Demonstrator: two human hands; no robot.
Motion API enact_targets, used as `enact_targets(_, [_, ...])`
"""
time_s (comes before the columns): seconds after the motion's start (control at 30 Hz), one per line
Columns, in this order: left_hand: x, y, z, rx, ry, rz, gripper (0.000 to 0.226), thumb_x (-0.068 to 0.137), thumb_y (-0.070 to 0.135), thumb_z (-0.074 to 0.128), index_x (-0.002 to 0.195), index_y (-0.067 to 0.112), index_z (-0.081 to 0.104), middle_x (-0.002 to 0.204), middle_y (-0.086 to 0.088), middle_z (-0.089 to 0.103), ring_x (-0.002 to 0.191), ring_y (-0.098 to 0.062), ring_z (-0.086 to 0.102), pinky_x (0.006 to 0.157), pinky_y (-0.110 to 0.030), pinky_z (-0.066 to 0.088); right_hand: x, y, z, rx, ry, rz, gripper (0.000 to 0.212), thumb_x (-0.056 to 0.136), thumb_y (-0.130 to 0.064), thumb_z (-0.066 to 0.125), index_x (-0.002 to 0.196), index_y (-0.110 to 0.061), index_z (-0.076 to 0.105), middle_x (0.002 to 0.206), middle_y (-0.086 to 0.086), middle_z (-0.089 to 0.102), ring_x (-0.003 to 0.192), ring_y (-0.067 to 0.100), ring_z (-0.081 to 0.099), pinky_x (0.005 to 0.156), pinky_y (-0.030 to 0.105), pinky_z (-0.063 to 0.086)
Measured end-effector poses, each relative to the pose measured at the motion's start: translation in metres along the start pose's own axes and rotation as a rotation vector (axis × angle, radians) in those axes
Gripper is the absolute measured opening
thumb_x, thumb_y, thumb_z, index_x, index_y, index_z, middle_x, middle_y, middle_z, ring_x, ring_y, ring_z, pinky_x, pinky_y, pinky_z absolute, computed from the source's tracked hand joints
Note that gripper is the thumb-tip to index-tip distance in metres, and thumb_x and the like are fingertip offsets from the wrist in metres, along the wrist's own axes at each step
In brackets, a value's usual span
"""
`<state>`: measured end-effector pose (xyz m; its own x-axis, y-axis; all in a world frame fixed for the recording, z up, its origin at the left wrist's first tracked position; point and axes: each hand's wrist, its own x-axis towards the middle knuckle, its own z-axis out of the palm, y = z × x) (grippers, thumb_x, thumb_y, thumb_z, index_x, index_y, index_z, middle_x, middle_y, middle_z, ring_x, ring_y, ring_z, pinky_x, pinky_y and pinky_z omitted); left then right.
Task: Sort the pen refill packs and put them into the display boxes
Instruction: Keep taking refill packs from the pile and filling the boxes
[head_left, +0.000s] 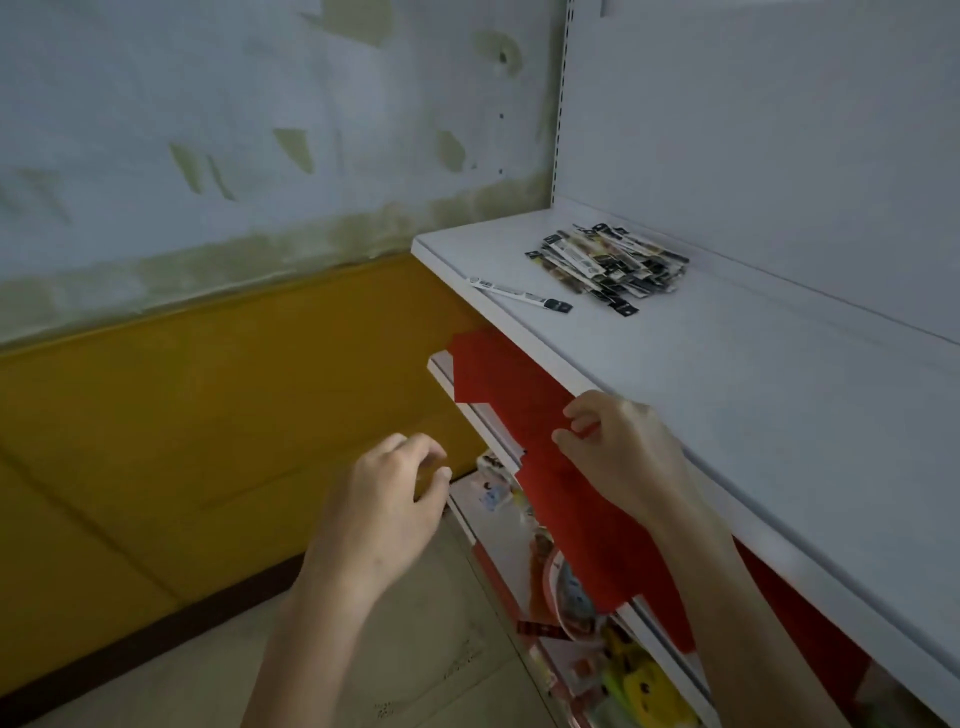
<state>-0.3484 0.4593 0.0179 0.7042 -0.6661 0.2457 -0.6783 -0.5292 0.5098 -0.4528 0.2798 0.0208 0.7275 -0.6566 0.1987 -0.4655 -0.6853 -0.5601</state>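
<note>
Hovering loosely curled and empty, the left hand (384, 499) hung beside the right hand (623, 457), whose curled fingers at the shelf (727, 389) edge hid any hold.

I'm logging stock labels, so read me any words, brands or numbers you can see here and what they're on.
No text here can be read.
Pile of refill packs on the white shelf: print too small.
Single refill pack: markings blurred.
Coloured packages below: blurred.
</note>
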Motion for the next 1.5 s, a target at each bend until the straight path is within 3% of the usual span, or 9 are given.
enact_targets(0.27, [0.116, -0.02, 0.027, -0.045, -0.067, 0.074, 0.02, 0.094, 0.029, 0.05, 0.109, 0.021, 0.06, 0.105, 0.008, 0.057, 0.09, -0.01, 0.058, 0.079, -0.033, 0.052, 0.103, 0.017, 0.021, 0.113, -0.052, 0.042, 0.032, 0.085, -0.03, 0.062, 0.115, -0.019, 0.059, 0.105, -0.004, 0.063, 0.088, 0.01, 0.059, 0.082, 0.034, 0.052])
enact_targets(0.4, [0.171, -0.031, 0.037, -0.053, -0.068, 0.127, 0.021, 0.094, 0.028, 0.05, 0.111, 0.021, 0.06, 0.103, 0.012, 0.054, 0.095, -0.004, 0.052, 0.078, -0.018, 0.043, 0.148, 0.019, 0.029, 0.154, -0.047, 0.054, 0.032, 0.085, -0.029, 0.064, 0.115, -0.018, 0.059, 0.102, -0.006, 0.06, 0.086, 0.009, 0.058, 0.083, 0.034, 0.052])
enact_targets(0.57, [0.234, -0.029, 0.058, -0.114, -0.102, 0.195, 0.017, 0.092, 0.026, 0.052, 0.107, 0.025, 0.062, 0.103, 0.011, 0.058, 0.094, -0.005, 0.053, 0.082, -0.024, 0.046, 0.194, 0.028, 0.026, 0.152, -0.01, 0.078, 0.028, 0.085, -0.029, 0.063, 0.111, -0.02, 0.06, 0.098, -0.01, 0.057, 0.084, 0.01, 0.057, 0.082, 0.031, 0.051])
enact_targets(0.77, [0.314, -0.028, 0.095, -0.158, -0.197, 0.353, 0.022, 0.086, 0.018, 0.062, 0.105, 0.03, 0.064, 0.101, 0.01, 0.055, 0.095, -0.009, 0.049, 0.076, -0.021, 0.038, 0.231, 0.043, 0.015, 0.151, 0.154, 0.186, 0.018, 0.085, -0.025, 0.064, 0.103, -0.023, 0.062, 0.086, -0.017, 0.056, 0.073, -0.002, 0.053, 0.063, 0.006, 0.042])
enact_targets(0.9, [0.368, -0.024, 0.122, -0.138, -0.379, 0.462, 0.033, 0.087, 0.028, 0.061, 0.12, 0.032, 0.054, 0.111, 0.013, 0.046, 0.102, -0.007, 0.037, 0.086, -0.021, 0.035, 0.254, 0.051, 0.01, 0.065, 0.263, 0.302, 0.017, 0.085, -0.019, 0.064, 0.102, -0.022, 0.064, 0.081, -0.019, 0.053, 0.072, 0.001, 0.052, 0.068, 0.017, 0.041])
enact_targets(1.0, [0.406, -0.02, 0.134, -0.207, -0.536, 0.591, 0.02, 0.085, 0.021, 0.065, 0.105, 0.024, 0.066, 0.103, 0.007, 0.055, 0.099, -0.011, 0.048, 0.085, -0.02, 0.039, 0.267, 0.052, 0.015, 0.003, 0.291, 0.401, 0.017, 0.084, -0.015, 0.064, 0.099, -0.023, 0.064, 0.084, -0.013, 0.055, 0.078, 0.007, 0.054, 0.071, 0.022, 0.045])
enact_targets(1.2, [0.456, -0.018, 0.157, -0.3, -0.531, 0.852, 0.019, 0.081, 0.019, 0.069, 0.098, 0.025, 0.071, 0.098, 0.011, 0.056, 0.097, -0.006, 0.047, 0.082, -0.013, 0.035, 0.295, 0.049, 0.031, -0.059, 0.395, 0.456, 0.02, 0.081, -0.007, 0.066, 0.099, -0.014, 0.069, 0.091, -0.007, 0.061, 0.08, 0.008, 0.056, 0.077, 0.02, 0.048])
enact_targets(1.4, [0.484, -0.029, 0.152, -0.385, -0.555, 0.986, 0.022, 0.089, 0.028, 0.055, 0.107, 0.023, 0.068, 0.106, 0.009, 0.064, 0.097, -0.005, 0.056, 0.086, -0.025, 0.047, 0.319, 0.043, 0.049, -0.158, 0.398, 0.561, 0.025, 0.08, -0.024, 0.069, 0.104, -0.024, 0.065, 0.087, -0.012, 0.058, 0.082, 0.01, 0.056, 0.072, 0.026, 0.046])
enact_targets(1.5, [0.499, -0.031, 0.141, -0.451, -0.493, 0.994, 0.031, 0.094, 0.037, 0.037, 0.104, 0.026, 0.063, 0.093, 0.01, 0.066, 0.08, -0.003, 0.059, 0.068, -0.025, 0.05, 0.324, 0.039, 0.056, -0.251, 0.375, 0.647, 0.021, 0.08, -0.029, 0.067, 0.101, -0.028, 0.066, 0.09, -0.011, 0.055, 0.08, 0.008, 0.047, 0.063, 0.022, 0.036])
